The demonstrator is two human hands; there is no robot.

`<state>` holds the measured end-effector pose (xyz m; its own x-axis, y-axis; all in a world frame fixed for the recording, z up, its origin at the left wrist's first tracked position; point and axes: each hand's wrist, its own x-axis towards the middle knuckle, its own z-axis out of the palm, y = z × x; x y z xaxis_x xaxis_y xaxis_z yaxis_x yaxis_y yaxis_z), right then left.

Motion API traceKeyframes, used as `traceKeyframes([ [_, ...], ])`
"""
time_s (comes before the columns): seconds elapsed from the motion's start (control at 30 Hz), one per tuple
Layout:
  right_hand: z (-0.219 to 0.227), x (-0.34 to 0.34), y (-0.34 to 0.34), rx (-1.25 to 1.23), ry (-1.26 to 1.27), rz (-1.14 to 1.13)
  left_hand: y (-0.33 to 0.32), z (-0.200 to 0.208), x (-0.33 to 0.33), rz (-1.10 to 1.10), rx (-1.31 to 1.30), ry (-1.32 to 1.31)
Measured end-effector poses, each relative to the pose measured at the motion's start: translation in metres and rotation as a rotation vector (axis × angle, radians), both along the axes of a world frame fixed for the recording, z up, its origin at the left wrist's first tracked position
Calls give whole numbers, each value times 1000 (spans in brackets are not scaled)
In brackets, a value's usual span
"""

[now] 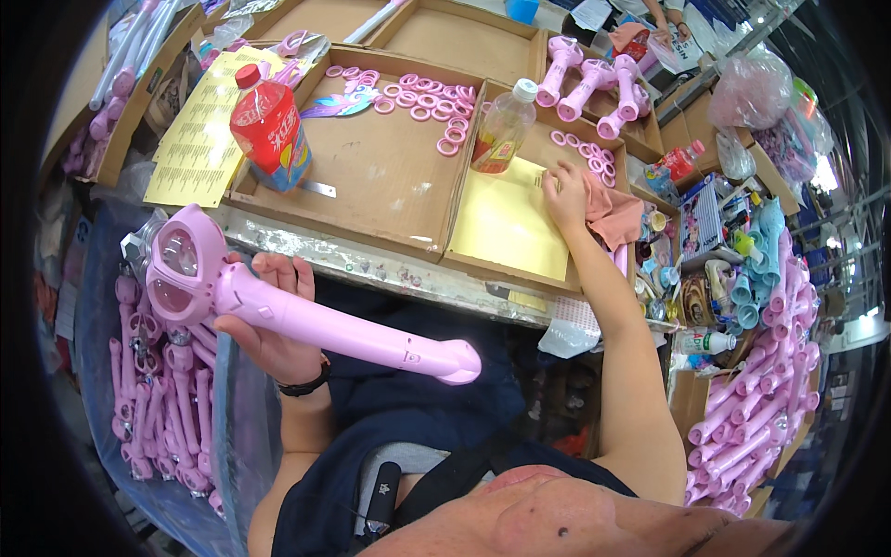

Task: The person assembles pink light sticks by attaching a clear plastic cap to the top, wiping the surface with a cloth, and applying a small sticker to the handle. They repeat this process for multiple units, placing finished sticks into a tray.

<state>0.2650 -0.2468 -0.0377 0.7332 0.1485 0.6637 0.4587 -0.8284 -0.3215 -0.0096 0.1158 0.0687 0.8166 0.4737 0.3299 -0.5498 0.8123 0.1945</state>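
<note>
A pink toy wand [325,322] with a round, windowed head lies across my left hand [270,320], in front of my body. The fingers and thumb of that hand close round the shaft just below the head, and a clear faceted piece [139,246] juts from the head's far side. My right hand [566,197] reaches onto a yellow sheet [506,223] in the right cardboard tray, its fingers bent and apart. A salmon-coloured cloth [613,212] lies right beside it. Pink rings [594,158] are just beyond its fingertips.
More pink rings [427,97] sit in the middle cardboard tray [371,213]. A red-labelled bottle [269,130] and a clear bottle [506,128] stand upright nearby. Pink wand parts [594,84] stand at the back right. Piles of wands fill a blue-lined bin [162,408] and a box [752,418].
</note>
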Motion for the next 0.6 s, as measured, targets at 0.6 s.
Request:
traceKeyframes([
  [0.6,160,-173,78,1215,14,604,-3,-12,-6,-164,-49,48],
])
